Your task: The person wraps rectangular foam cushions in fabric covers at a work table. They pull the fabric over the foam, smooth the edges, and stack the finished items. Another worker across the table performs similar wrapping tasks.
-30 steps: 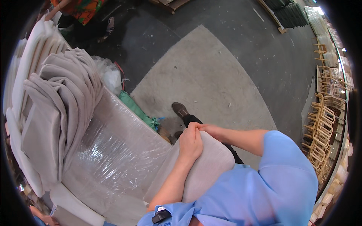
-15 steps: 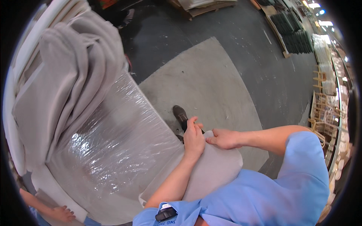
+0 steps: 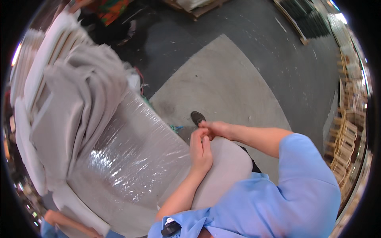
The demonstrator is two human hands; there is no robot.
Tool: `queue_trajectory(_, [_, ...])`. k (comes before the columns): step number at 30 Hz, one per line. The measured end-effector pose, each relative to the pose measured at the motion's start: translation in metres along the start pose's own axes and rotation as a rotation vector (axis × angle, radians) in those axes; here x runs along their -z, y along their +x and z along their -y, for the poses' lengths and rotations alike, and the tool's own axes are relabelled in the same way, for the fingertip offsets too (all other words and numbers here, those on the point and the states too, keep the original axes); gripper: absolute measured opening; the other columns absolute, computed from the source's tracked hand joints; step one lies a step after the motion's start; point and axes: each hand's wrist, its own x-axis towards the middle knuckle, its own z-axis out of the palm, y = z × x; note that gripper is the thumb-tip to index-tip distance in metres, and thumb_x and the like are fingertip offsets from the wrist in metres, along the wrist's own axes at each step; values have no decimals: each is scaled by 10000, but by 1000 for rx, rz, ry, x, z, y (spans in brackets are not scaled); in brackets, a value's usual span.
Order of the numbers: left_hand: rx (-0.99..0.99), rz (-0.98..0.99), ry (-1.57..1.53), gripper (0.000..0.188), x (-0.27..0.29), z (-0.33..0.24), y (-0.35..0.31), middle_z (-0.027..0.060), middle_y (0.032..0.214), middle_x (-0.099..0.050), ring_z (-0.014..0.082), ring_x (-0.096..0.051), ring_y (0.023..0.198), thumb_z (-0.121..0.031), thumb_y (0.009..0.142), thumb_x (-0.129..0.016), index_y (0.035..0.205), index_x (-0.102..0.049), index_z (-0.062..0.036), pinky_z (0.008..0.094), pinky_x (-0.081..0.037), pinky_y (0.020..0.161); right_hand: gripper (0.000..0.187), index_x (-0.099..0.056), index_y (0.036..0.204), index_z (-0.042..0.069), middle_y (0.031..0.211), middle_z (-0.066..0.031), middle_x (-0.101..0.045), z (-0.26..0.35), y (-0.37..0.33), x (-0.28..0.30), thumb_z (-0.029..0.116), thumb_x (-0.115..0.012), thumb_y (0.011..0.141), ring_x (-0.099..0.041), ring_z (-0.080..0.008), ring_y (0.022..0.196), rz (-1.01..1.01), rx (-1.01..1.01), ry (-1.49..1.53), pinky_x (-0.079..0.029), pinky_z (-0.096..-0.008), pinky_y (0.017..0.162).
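A light grey padded cushion (image 3: 222,166), rounded at its outer end, lies against my front. My left hand (image 3: 201,152) is at its far left edge, fingers drawn together and pointing away from me. Just beyond that edge, my right hand (image 3: 217,129) is closed, its fingertips meeting those of my left hand. Whatever is pinched between the fingertips is hidden or too small to name. Left of my left forearm is a grey work surface (image 3: 139,154) covered with shiny clear plastic film.
A heap of grey fabric covers (image 3: 79,95) lies at the surface's far left, beside white padded panels (image 3: 49,59). Another person's arm (image 3: 71,224) reaches in at lower left. A flat sheet (image 3: 222,83) covers the floor ahead. Wooden chair frames (image 3: 345,139) stand at right.
My right hand has left the cushion's rounded end and moved left and away from me, up against my left fingertips. The view has shifted, and the other person's hand is lower.
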Motion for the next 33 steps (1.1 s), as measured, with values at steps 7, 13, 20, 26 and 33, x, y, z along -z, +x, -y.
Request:
queue_trajectory(7, [30, 377, 285, 583, 26, -23, -74, 227, 1700, -341, 368, -311, 1588, -224, 1097, -437, 1618, -367, 29, 430, -222, 1301, 602, -555, 1443, 39, 1100, -109, -762, -38, -57, 41, 515, -320, 1159, -710, -223, 1049, 102, 682, 552, -522, -397, 985])
queue_trajectory(13, [74, 343, 287, 582, 24, -20, -70, 220, 1707, -339, 355, -309, 1592, -230, 1112, -403, 1628, -356, 35, 406, -212, 1303, 662, -620, 1353, -29, 983, -129, -778, -65, -70, 17, 526, -315, 1158, -713, -214, 1021, 129, 848, 561, -520, -374, 986])
queue_trajectory(20, [94, 292, 282, 563, 20, -14, -68, 206, 1691, -372, 338, -337, 1579, -217, 1110, -416, 1619, -384, 20, 394, -230, 1296, 811, -739, 1062, -41, 645, -102, -689, -59, -35, 2, 580, -225, 1149, -663, -204, 710, 202, 876, 369, -540, -341, 814])
queue_trajectory(26, [120, 291, 297, 547, 19, -14, -69, 194, 1678, -401, 323, -362, 1567, -207, 1108, -426, 1611, -407, 8, 384, -245, 1289, 782, -706, 1016, -41, 563, -79, -626, -54, 16, -4, 632, -320, 1119, -632, -201, 555, 541, 729, 604, -528, -320, 626])
queue_trajectory(33, [108, 290, 322, 530, 21, -19, -69, 180, 1662, -434, 306, -390, 1554, -194, 1106, -439, 1602, -435, -7, 373, -263, 1281, 637, -679, 1123, -21, 670, -103, -689, -42, 2, -2, 559, -414, 1125, -651, -204, 610, 369, 566, 498, -544, -351, 656])
